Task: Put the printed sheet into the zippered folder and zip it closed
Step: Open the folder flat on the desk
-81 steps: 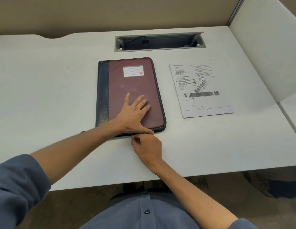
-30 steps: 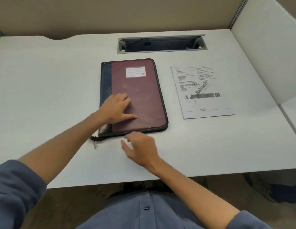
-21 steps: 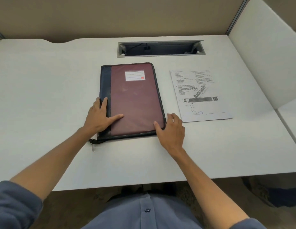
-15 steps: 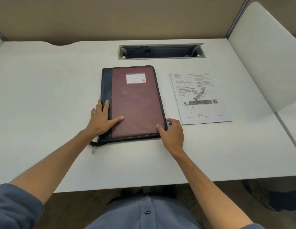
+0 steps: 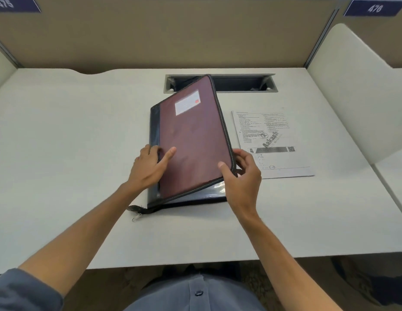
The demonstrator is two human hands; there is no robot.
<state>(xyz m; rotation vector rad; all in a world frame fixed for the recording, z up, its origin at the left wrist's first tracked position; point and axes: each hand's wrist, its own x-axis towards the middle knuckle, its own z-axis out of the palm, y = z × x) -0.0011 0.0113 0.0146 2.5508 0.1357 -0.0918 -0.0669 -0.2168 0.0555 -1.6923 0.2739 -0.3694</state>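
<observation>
Fingers (image 5: 224,168) on folder (image 5: 193,142) beside sheet (image 5: 269,142)

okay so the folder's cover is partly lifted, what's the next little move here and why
Probably swing the cover fully open. The right hand grips its raised right edge, the left hand steadies the spine side, and the printed sheet lies outside on the desk; the gap looks too narrow.

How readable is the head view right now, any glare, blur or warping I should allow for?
Head view: even, soft light with faint shadows; slight glare on the clear sleeve inside the folder; sheet fine print unreadable; number signs blurred; wide-angle bending of the desk edges and partitions.
</observation>
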